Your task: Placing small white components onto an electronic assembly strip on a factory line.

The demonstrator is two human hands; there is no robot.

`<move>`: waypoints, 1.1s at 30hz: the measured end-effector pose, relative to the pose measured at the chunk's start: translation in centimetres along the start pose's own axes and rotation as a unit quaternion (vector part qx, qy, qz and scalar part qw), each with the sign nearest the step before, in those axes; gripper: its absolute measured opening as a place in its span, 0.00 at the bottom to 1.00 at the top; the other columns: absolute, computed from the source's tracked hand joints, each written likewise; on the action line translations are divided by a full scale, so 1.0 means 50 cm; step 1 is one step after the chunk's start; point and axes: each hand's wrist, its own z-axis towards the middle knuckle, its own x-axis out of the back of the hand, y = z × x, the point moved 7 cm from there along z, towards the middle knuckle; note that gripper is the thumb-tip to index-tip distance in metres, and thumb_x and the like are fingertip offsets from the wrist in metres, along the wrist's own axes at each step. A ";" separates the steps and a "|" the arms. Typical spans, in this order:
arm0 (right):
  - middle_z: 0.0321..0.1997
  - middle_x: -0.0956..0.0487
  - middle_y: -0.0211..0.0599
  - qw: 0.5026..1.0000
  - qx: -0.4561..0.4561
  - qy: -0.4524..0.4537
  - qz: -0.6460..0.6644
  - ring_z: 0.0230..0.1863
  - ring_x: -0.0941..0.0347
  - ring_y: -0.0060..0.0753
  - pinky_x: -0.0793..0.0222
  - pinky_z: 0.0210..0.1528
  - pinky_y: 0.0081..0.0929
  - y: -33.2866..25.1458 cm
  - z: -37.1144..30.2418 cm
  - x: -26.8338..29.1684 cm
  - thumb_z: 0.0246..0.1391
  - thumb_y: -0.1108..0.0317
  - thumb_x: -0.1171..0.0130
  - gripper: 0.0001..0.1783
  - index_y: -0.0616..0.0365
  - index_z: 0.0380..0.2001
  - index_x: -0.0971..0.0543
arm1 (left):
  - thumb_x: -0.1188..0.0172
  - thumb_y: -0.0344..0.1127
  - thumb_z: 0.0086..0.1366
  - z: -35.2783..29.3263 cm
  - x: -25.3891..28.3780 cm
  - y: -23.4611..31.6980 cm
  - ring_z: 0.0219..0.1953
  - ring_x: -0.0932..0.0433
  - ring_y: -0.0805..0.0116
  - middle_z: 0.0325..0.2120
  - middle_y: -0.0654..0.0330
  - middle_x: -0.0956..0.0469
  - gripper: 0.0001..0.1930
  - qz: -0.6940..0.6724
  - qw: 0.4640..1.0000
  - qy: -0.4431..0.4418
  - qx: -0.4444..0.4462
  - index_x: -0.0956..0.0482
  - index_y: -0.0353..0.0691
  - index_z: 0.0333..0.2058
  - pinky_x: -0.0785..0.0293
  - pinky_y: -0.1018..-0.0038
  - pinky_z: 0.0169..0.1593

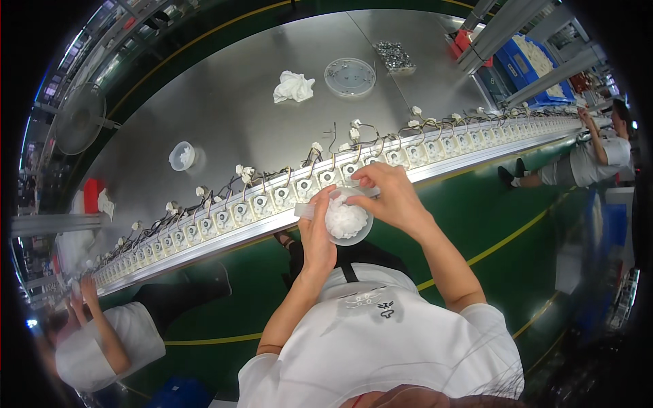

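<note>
My left hand [318, 234] grips a small translucent plastic bowl [365, 234] by its left side, in front of my body. White small pieces [342, 219] fill the bowl; their exact kind is too small to make out. Over the bowl's right rim is my right hand [394, 195], its fingers curled and the thumb reaching toward the white pieces. Whatever it may pinch is hidden. A pale translucent strip [304, 211] sticks out beside my left fingers. Just beyond both hands runs a long row of white square units [281, 196] with dark round centres and wires, set on a metal rail.
On the metal table [224, 115] lie a crumpled white cloth [294, 87], a round clear dish [349, 77], a bag of small metal parts [394, 57] and a small white cup [181, 156]. Co-workers sit left [112, 336] and right [605, 153]. A blue bin [520, 68] stands far right.
</note>
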 end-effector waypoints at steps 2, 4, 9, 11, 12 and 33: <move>0.29 0.21 0.33 0.996 0.021 -0.015 -0.087 0.34 0.25 0.32 0.42 0.42 0.28 -0.015 0.001 -0.021 0.39 0.67 0.29 0.18 0.55 0.36 0.22 | 0.49 0.41 0.69 0.000 -0.001 -0.001 0.44 0.26 0.72 0.42 0.57 0.24 0.17 -0.002 1.000 -0.015 0.009 0.26 0.34 0.48 0.30 0.76 0.48; 0.29 0.22 0.31 0.990 0.026 -0.030 -0.138 0.35 0.25 0.32 0.42 0.41 0.28 -0.019 0.001 -0.039 0.38 0.68 0.30 0.18 0.53 0.36 0.23 | 0.49 0.41 0.69 -0.004 -0.004 0.005 0.44 0.26 0.73 0.42 0.58 0.24 0.16 -0.001 1.000 -0.020 0.008 0.25 0.34 0.48 0.30 0.77 0.48; 0.29 0.22 0.31 0.980 0.101 0.019 -0.172 0.34 0.25 0.33 0.40 0.40 0.30 -0.058 0.001 -0.047 0.40 0.71 0.32 0.14 0.54 0.34 0.21 | 0.49 0.41 0.69 0.008 0.014 0.010 0.42 0.26 0.74 0.41 0.59 0.24 0.16 -0.013 0.999 -0.032 0.008 0.25 0.35 0.47 0.30 0.77 0.46; 0.29 0.21 0.31 0.972 0.142 0.043 -0.185 0.33 0.25 0.34 0.40 0.39 0.30 -0.076 -0.004 -0.044 0.41 0.72 0.33 0.12 0.54 0.33 0.21 | 0.49 0.40 0.69 0.014 0.022 0.013 0.41 0.26 0.74 0.39 0.60 0.24 0.16 -0.010 1.000 -0.029 0.007 0.25 0.35 0.47 0.30 0.78 0.45; 0.29 0.20 0.32 0.975 0.140 0.060 -0.159 0.33 0.25 0.34 0.38 0.39 0.30 -0.085 -0.008 -0.034 0.42 0.72 0.34 0.10 0.55 0.32 0.20 | 0.49 0.40 0.69 0.016 0.023 0.016 0.41 0.26 0.74 0.39 0.60 0.24 0.16 -0.011 0.999 -0.032 0.009 0.25 0.35 0.47 0.30 0.78 0.45; 0.25 0.21 0.41 0.982 -0.020 0.153 -0.110 0.26 0.24 0.39 0.32 0.32 0.32 0.083 0.004 -0.063 0.43 0.76 0.36 0.03 0.61 0.26 0.18 | 0.47 0.40 0.68 0.039 0.089 0.091 0.42 0.24 0.71 0.40 0.58 0.23 0.16 -0.021 1.000 -0.012 0.006 0.25 0.33 0.47 0.27 0.76 0.47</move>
